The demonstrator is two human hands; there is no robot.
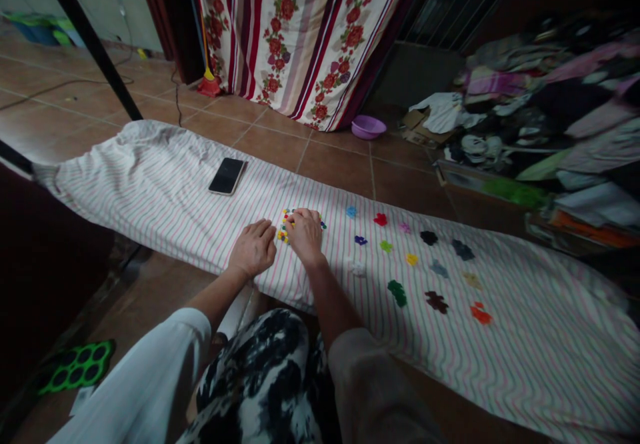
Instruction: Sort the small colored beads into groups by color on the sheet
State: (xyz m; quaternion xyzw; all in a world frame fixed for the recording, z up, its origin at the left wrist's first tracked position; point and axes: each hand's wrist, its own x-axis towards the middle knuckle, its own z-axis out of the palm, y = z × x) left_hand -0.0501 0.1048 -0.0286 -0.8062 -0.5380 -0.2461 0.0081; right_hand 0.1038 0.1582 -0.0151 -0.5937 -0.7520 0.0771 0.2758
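A small patch of multicoloured beads lies on the striped cloth, partly covered by my right hand. My right hand is over the patch with its fingers bent down and pressed together; whatever is at the fingertips is hidden. Just left of the patch, my left hand rests on the cloth, its fingers lying flat. To the right, small piles sorted by colour are spread out, among them a light blue pile, a red pile, a dark green pile and an orange pile.
A phone lies on the cloth at the upper left. Beyond the cloth are a purple basin on the tiled floor, a floral curtain and a heap of clothes. A green holder is at the lower left.
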